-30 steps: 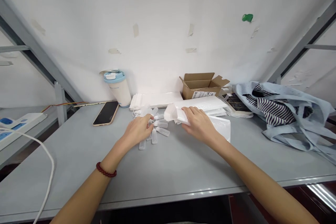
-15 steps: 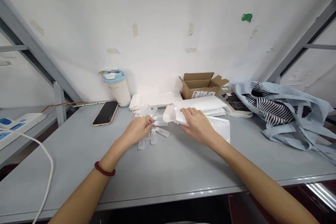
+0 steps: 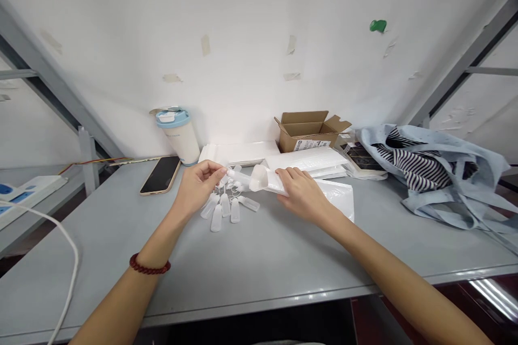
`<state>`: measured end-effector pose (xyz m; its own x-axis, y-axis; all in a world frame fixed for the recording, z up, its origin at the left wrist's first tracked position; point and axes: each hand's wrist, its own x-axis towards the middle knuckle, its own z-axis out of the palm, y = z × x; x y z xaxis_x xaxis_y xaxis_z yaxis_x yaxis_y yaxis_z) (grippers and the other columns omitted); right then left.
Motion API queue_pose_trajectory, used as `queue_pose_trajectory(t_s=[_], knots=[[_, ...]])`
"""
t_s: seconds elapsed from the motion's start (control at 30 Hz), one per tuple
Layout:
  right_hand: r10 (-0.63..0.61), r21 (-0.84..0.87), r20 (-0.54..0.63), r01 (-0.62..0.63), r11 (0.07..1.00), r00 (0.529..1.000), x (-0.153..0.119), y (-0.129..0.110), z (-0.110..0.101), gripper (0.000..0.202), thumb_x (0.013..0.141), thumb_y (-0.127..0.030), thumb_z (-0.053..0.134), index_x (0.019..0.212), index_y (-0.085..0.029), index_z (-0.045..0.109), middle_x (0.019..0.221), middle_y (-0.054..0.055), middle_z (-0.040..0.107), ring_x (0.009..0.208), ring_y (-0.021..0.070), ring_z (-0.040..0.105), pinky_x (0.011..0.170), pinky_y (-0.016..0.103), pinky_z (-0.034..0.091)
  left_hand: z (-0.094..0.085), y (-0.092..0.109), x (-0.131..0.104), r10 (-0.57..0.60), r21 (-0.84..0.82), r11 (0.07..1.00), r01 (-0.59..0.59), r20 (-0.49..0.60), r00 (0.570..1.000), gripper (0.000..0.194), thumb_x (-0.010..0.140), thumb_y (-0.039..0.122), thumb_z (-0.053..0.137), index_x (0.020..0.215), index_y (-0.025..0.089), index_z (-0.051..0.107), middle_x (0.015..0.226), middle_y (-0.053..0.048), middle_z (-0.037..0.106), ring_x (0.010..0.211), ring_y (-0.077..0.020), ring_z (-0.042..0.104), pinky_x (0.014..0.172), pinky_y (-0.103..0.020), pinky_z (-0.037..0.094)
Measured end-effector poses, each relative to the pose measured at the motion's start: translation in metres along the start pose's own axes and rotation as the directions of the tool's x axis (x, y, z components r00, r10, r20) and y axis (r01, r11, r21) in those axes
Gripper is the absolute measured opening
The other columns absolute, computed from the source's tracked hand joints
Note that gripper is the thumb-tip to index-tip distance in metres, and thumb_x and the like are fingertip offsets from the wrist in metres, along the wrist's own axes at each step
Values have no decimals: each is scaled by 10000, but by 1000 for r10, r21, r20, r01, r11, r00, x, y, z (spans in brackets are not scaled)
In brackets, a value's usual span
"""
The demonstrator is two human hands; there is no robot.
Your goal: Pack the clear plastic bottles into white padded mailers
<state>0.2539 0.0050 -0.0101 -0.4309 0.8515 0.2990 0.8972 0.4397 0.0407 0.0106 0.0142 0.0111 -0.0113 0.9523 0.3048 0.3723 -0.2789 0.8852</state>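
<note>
Between thumb and fingers, my left hand (image 3: 203, 182) pinches the capped end of a small translucent tube (image 3: 242, 177). The tube's far end points right, at the open mouth of a white padded bag (image 3: 270, 179). My right hand (image 3: 301, 191) grips that bag from above, and its lower part (image 3: 340, 197) stretches right along the table. Several similar tubes (image 3: 217, 218) with white caps and thin loops lie in a loose cluster below and beside my left fingers. Whether the tube's tip is inside the bag's mouth is hard to tell.
Behind the hands are flat white packages (image 3: 243, 152), more padded bags (image 3: 309, 159) and an open cardboard box (image 3: 303, 132). A phone (image 3: 161, 175) and a blue-lidded cup (image 3: 180, 137) stand left. A light blue cloth bag (image 3: 441, 159) lies right; a white cable (image 3: 75, 259) hangs left.
My left hand has lifted from the cluster and shifted left, now with a tube pinched at its cap. The remaining tubes have spread a little. My right hand still holds the bag.
</note>
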Motion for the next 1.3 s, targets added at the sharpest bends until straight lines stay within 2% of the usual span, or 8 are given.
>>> queue_pose_trajectory(t_s=[0.13,0.4,0.53,0.73,0.87,1.0,1.2,1.3], knots=[[-12,38,15,11,999,1000,-1,-2,-2,360,738,-117,523,1097,-129,491,980,103,594,919,251,517,758,339,372,2,2,-2,2,-130,991,-8,-42,999,180,732,328,652,695,152,635,519,41,523,508,-80,450,517,-208,383],[-106,161,-4,105,981,994,-3,-10,-1,413,722,-179,553,1129,-146,484,976,87,585,925,238,512,776,342,379,21,4,-12,-110,-12,993,117,252,961,189,711,335,665,756,161,725,556,1,616,532,-115,512,496,-223,392],[-111,175,-29,114,978,993,-4,-11,3,381,724,-177,543,1100,-147,494,958,85,587,913,237,514,771,339,383,36,-3,-20,78,134,985,-112,236,969,177,747,318,621,704,178,721,607,-4,622,558,-114,501,539,-235,382],[-156,180,-34,160,971,987,-6,-16,7,371,710,-156,546,1076,-153,488,950,90,580,907,238,516,757,338,388,54,-6,-33,283,336,858,-388,322,903,269,808,131,449,638,171,654,651,-7,595,594,-111,485,560,-234,340],[-147,163,-28,149,975,989,-6,-18,6,376,713,-154,548,1085,-147,491,964,90,579,920,242,513,766,342,388,53,-4,-36,334,334,848,-411,266,904,268,849,159,441,682,176,651,679,-5,622,609,-110,500,583,-231,354],[-129,147,-38,133,980,991,-6,-17,5,364,721,-155,556,1078,-154,485,946,79,579,903,235,513,749,338,385,50,-1,-34,306,352,873,-338,145,941,228,856,236,471,759,194,673,679,9,655,593,-110,504,587,-230,368],[-133,128,-60,139,982,989,-6,-16,8,340,718,-152,548,1051,-165,483,949,76,577,894,232,510,735,333,374,50,3,-35,238,353,881,-316,245,940,374,877,246,407,550,168,572,680,-9,656,566,-111,478,541,-239,345],[-125,124,-68,133,983,990,-6,-16,8,333,718,-148,530,1048,-167,489,937,72,579,886,232,507,732,331,368,50,2,-36,271,359,882,-304,141,952,320,869,250,420,642,173,632,736,-16,677,585,-115,500,551,-237,360]])
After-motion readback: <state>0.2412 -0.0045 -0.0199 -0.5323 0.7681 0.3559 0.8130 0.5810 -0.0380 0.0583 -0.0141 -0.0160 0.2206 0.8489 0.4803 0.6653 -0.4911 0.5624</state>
